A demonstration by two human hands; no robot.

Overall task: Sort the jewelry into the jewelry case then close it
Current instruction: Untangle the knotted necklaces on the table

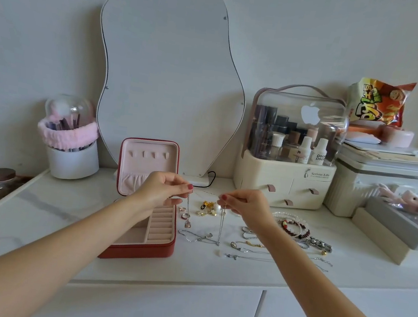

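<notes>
Head view: necklace (pixel 220 229) (dangling) below fingers (pixel 226 199)

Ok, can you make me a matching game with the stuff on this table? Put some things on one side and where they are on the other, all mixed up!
Things:
1. red jewelry case
2. chip bag
3. pink headband
4. necklace chain

Places:
A. wrapped around the white brush pot at the left
B. dangling from the right hand
C. lying open on the table, lid standing up
D. up high on the stack at the far right

Pairs: 1-C, 2-D, 3-A, 4-B
</notes>
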